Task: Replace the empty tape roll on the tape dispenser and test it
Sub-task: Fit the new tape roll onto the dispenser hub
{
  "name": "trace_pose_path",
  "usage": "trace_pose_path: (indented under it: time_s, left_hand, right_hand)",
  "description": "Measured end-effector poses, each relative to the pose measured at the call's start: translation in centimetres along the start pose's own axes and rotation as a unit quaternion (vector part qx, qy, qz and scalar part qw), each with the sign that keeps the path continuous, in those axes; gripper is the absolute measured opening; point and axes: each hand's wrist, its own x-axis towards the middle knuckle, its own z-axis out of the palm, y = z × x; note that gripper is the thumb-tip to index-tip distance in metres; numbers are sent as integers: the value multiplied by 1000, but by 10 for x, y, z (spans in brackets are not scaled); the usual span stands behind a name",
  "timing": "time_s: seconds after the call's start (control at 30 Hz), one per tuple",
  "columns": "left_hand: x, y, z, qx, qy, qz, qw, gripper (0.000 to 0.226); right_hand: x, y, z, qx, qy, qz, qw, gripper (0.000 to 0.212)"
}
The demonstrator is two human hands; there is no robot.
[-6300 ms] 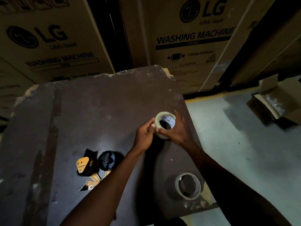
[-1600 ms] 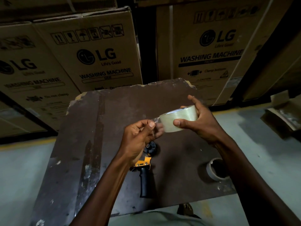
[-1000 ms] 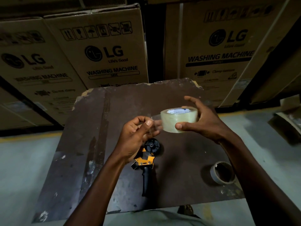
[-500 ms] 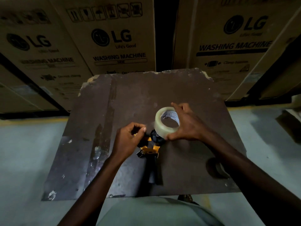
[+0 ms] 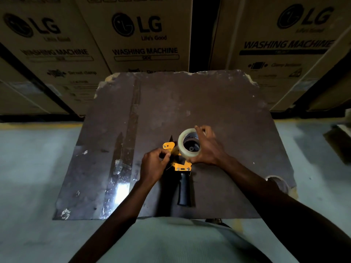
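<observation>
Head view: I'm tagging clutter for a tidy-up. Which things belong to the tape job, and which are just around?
Job:
new tape roll, in right hand
tape dispenser
left hand, pinching by the dispenser
empty core

Around:
LG washing machine boxes
worn table

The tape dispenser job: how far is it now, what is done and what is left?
Done: the empty roll is off and lies at the table's right edge. In hand: the right hand sets the new tape roll over the hub of the dispenser, while the left hand pinches something near its yellow front, probably the loose tape end. Left: seating the roll, threading the tape, testing.
</observation>
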Motion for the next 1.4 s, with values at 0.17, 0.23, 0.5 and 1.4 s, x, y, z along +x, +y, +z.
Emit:
trace_pose_path:
  time_s: [0.17, 0.23, 0.5, 1.4]
  left_hand:
    - [0, -2, 1, 6, -20, -10, 1000, 5]
    - [1, -6, 0, 0, -21, -12, 1000, 5]
    - [-3, -8, 7, -12, -61, -17, 998, 3]
    - [72, -7, 22, -15, -278, 36, 960, 79]
  right_hand:
    - [6, 1, 8, -12, 0, 2, 1000, 129]
    - [6, 2, 9, -12, -3, 2, 1000, 130]
    - [8, 6, 12, -8, -13, -1, 1000, 130]
    - [14, 20, 8, 42, -70, 19, 996, 129]
